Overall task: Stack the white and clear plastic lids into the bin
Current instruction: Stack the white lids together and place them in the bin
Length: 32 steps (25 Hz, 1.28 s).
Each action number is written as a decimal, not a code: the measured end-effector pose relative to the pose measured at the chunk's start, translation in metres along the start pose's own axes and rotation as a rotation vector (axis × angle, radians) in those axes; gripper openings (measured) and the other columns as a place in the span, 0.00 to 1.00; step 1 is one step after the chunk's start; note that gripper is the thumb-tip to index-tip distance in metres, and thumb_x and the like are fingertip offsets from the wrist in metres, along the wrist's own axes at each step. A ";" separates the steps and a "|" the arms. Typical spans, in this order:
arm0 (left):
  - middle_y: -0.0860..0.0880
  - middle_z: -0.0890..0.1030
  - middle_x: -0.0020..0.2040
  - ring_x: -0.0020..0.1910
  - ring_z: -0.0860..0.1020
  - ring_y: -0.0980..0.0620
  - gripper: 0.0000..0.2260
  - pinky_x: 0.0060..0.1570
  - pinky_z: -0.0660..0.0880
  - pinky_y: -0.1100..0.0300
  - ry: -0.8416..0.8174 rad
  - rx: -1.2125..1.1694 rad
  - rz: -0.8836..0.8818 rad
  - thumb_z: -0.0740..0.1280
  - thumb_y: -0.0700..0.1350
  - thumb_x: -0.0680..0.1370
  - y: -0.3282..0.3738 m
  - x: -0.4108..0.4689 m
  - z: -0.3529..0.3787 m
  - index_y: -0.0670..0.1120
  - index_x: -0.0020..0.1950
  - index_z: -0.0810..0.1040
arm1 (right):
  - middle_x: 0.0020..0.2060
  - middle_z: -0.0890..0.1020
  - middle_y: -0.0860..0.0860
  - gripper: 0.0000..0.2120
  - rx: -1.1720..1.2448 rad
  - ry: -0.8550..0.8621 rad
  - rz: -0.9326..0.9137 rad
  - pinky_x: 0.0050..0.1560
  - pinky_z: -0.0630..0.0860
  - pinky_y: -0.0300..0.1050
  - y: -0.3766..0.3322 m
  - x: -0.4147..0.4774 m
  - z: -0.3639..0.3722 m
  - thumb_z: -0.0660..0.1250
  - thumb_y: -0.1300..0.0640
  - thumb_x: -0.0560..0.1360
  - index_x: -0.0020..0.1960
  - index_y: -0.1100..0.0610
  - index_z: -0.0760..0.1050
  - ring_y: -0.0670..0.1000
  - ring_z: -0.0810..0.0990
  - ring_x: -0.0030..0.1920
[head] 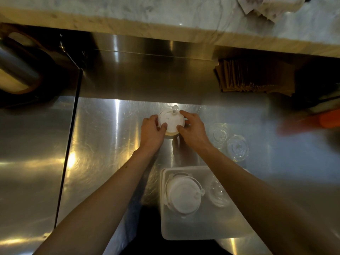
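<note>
A stack of white lids (172,121) stands on the steel counter, gripped from both sides by my left hand (151,132) and my right hand (193,130). To their right, two clear lids (219,133) (237,147) lie on the counter. Near the front edge sits a translucent white bin (193,230). Inside it rest a pile of white lids (184,193) on the left and clear lids (218,193) on the right, partly hidden by my right forearm.
A raised marble ledge (165,19) runs across the back. A stack of brown paper sleeves (253,78) stands at back right, a metal cylinder (16,67) at far left, and something orange (329,118) at the right edge. A dark seam (68,148) divides the counter.
</note>
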<state>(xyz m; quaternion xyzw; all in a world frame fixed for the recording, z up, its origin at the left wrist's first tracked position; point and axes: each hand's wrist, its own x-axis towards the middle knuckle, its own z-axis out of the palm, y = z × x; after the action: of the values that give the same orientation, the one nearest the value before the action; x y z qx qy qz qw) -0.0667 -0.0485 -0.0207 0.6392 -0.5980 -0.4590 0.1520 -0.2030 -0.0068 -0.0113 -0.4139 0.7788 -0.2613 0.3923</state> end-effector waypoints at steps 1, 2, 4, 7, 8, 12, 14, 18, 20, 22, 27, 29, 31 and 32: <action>0.43 0.77 0.62 0.60 0.77 0.46 0.17 0.55 0.73 0.61 0.004 0.000 0.002 0.66 0.48 0.78 -0.001 0.001 0.000 0.44 0.65 0.74 | 0.65 0.73 0.55 0.26 -0.007 -0.002 -0.001 0.65 0.75 0.54 0.001 0.001 0.001 0.69 0.59 0.74 0.71 0.54 0.69 0.55 0.75 0.63; 0.43 0.77 0.61 0.59 0.77 0.46 0.16 0.54 0.72 0.62 0.010 0.001 0.003 0.65 0.48 0.78 -0.002 0.001 0.001 0.43 0.64 0.74 | 0.65 0.73 0.55 0.26 -0.015 -0.003 -0.002 0.65 0.75 0.54 0.002 0.001 0.001 0.68 0.59 0.75 0.71 0.54 0.68 0.55 0.75 0.64; 0.43 0.78 0.59 0.58 0.78 0.47 0.15 0.53 0.72 0.62 0.019 0.001 0.003 0.66 0.47 0.77 -0.003 0.003 0.001 0.43 0.62 0.75 | 0.66 0.72 0.55 0.26 -0.055 -0.006 -0.013 0.67 0.73 0.53 0.004 0.003 0.002 0.68 0.59 0.75 0.72 0.54 0.68 0.55 0.74 0.65; 0.43 0.79 0.59 0.57 0.78 0.47 0.15 0.51 0.73 0.62 0.026 0.003 -0.008 0.68 0.46 0.76 -0.004 0.006 0.001 0.43 0.61 0.75 | 0.67 0.71 0.56 0.26 -0.122 -0.029 -0.046 0.68 0.71 0.51 0.003 0.005 0.001 0.66 0.60 0.76 0.73 0.56 0.66 0.55 0.72 0.66; 0.43 0.79 0.59 0.56 0.78 0.47 0.15 0.50 0.72 0.62 0.028 0.002 -0.012 0.68 0.46 0.76 -0.003 0.006 0.001 0.42 0.61 0.75 | 0.68 0.71 0.57 0.26 -0.134 -0.031 -0.053 0.69 0.70 0.50 0.003 0.005 0.000 0.66 0.61 0.76 0.73 0.56 0.66 0.56 0.72 0.67; 0.43 0.79 0.59 0.57 0.78 0.46 0.16 0.50 0.73 0.61 0.017 -0.002 -0.015 0.69 0.46 0.76 -0.002 0.005 0.001 0.43 0.61 0.74 | 0.67 0.72 0.57 0.25 -0.176 -0.034 -0.069 0.68 0.68 0.46 0.003 0.006 0.000 0.64 0.62 0.77 0.73 0.57 0.66 0.55 0.72 0.66; 0.43 0.78 0.59 0.58 0.78 0.46 0.17 0.51 0.72 0.61 0.012 0.015 -0.017 0.69 0.46 0.75 -0.002 0.005 0.002 0.43 0.62 0.74 | 0.67 0.72 0.57 0.25 -0.183 -0.037 -0.067 0.67 0.66 0.44 0.002 0.005 0.000 0.64 0.62 0.77 0.74 0.57 0.66 0.55 0.71 0.66; 0.43 0.79 0.59 0.57 0.78 0.46 0.17 0.50 0.73 0.61 -0.011 0.036 -0.039 0.70 0.46 0.74 0.000 0.003 -0.002 0.42 0.61 0.75 | 0.68 0.72 0.57 0.25 -0.162 -0.057 -0.054 0.68 0.67 0.46 0.002 0.000 -0.001 0.63 0.63 0.77 0.73 0.57 0.66 0.56 0.71 0.67; 0.43 0.80 0.58 0.56 0.79 0.46 0.17 0.49 0.72 0.62 -0.027 0.044 -0.033 0.69 0.45 0.75 0.001 -0.003 -0.006 0.41 0.61 0.75 | 0.67 0.73 0.57 0.24 -0.133 -0.068 -0.047 0.69 0.69 0.48 0.005 -0.003 -0.002 0.64 0.63 0.77 0.72 0.56 0.68 0.56 0.72 0.67; 0.43 0.80 0.57 0.54 0.78 0.48 0.16 0.47 0.70 0.63 -0.034 0.054 -0.022 0.68 0.45 0.76 0.002 -0.012 -0.012 0.40 0.61 0.74 | 0.66 0.76 0.57 0.22 -0.111 -0.068 -0.046 0.65 0.70 0.43 0.007 -0.009 -0.002 0.63 0.64 0.77 0.70 0.55 0.71 0.55 0.74 0.66; 0.43 0.81 0.56 0.48 0.75 0.53 0.13 0.46 0.69 0.62 -0.050 0.074 -0.009 0.66 0.44 0.77 -0.005 -0.024 -0.018 0.41 0.60 0.75 | 0.60 0.80 0.56 0.16 -0.048 -0.061 0.008 0.51 0.73 0.35 0.007 -0.022 -0.004 0.63 0.65 0.77 0.64 0.56 0.73 0.51 0.78 0.56; 0.43 0.81 0.55 0.48 0.75 0.53 0.13 0.46 0.69 0.62 -0.043 0.104 -0.019 0.67 0.45 0.77 -0.009 -0.027 -0.018 0.41 0.58 0.76 | 0.60 0.80 0.57 0.16 -0.045 -0.052 0.047 0.54 0.75 0.40 0.006 -0.027 -0.002 0.63 0.64 0.77 0.64 0.57 0.73 0.53 0.79 0.56; 0.43 0.81 0.55 0.48 0.75 0.53 0.12 0.46 0.68 0.62 -0.042 0.124 -0.033 0.67 0.46 0.77 -0.010 -0.030 -0.018 0.41 0.57 0.77 | 0.59 0.80 0.57 0.15 -0.073 -0.047 0.079 0.54 0.72 0.39 0.007 -0.029 0.000 0.64 0.63 0.77 0.64 0.59 0.74 0.54 0.79 0.58; 0.43 0.81 0.55 0.47 0.75 0.53 0.12 0.46 0.68 0.61 -0.040 0.129 -0.039 0.67 0.46 0.77 -0.010 -0.031 -0.018 0.41 0.57 0.77 | 0.58 0.81 0.56 0.15 -0.089 -0.046 0.085 0.53 0.70 0.38 0.007 -0.029 0.002 0.64 0.62 0.77 0.63 0.59 0.75 0.54 0.79 0.58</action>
<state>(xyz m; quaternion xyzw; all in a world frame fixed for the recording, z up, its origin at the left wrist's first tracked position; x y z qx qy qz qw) -0.0422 -0.0247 -0.0061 0.6501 -0.6166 -0.4349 0.0895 -0.1948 0.0217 -0.0061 -0.4033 0.7975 -0.1998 0.4018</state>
